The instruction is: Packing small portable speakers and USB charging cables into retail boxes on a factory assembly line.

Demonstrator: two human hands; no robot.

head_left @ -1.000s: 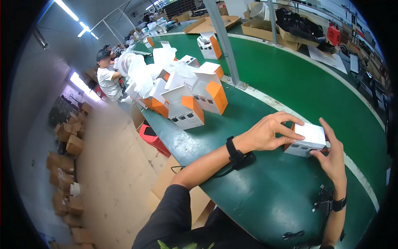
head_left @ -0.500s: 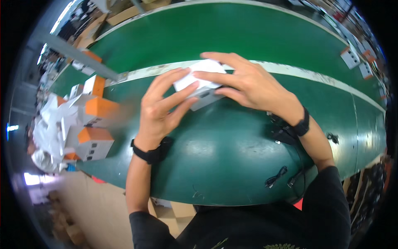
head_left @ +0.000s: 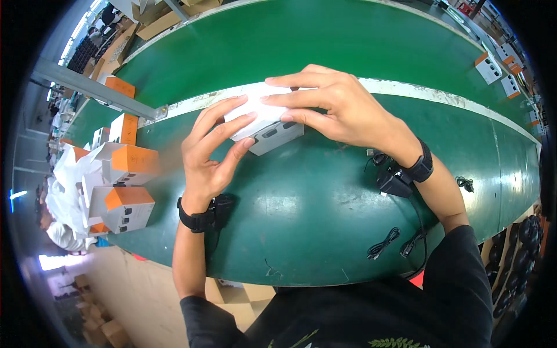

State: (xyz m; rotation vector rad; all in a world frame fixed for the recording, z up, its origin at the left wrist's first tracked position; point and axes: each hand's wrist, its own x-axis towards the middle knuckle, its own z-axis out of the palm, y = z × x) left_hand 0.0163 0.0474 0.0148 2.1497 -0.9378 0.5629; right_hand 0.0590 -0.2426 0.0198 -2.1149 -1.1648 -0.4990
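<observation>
shifted toward the view's middle since a second ago, the white box (head_left: 278, 139) is gripped between the left hand (head_left: 201, 153) and right hand (head_left: 348, 113), its top partly hidden, by the pale strip (head_left: 418, 91) of the green table (head_left: 307, 220). black cables (head_left: 383, 244) are scattered at right; orange-and-white boxes (head_left: 136, 210) are clustered at left near a grey post (head_left: 98, 90).
</observation>
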